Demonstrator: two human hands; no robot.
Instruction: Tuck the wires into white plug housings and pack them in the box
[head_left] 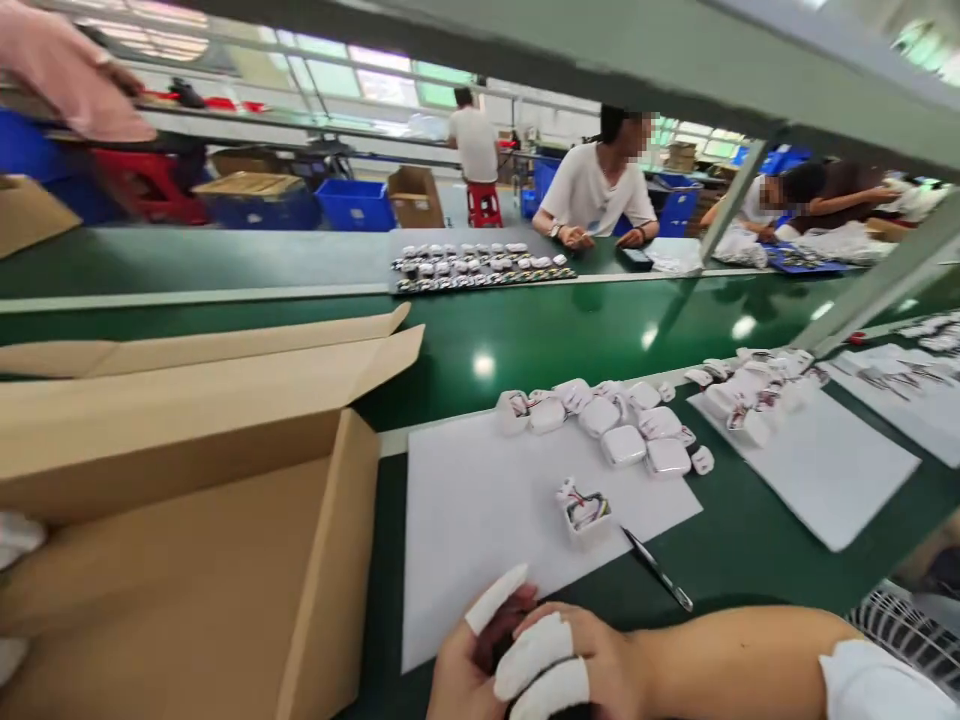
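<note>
Just inside the near edge of the white sheet (pixel 472 500), we record the left hand (pixel 469 655) and right hand (pixel 592 650) close together, fingers curled, with white coverings on several fingertips. We cannot tell whether either grasps anything, since the fingers hide the space between them.

Ahead of the right hand, one open white case (pixel 585 514) with coloured wires rests on the sheet, near its near edge and apart from both hands. To the right of that hand's fingers, we note tweezers (pixel 658 571) lying across the sheet's edge, tip on the paper, handle on the green desk (pixel 765 570).

Farther ahead, a cluster of white cases (pixel 626 430) crowds the sheet's far right part. Left of the left hand, the wall of a cardboard carton (pixel 358 550) limits sideways movement; ahead of that hand, we observe a broad bare stretch of sheet reaching its far edge.
</note>
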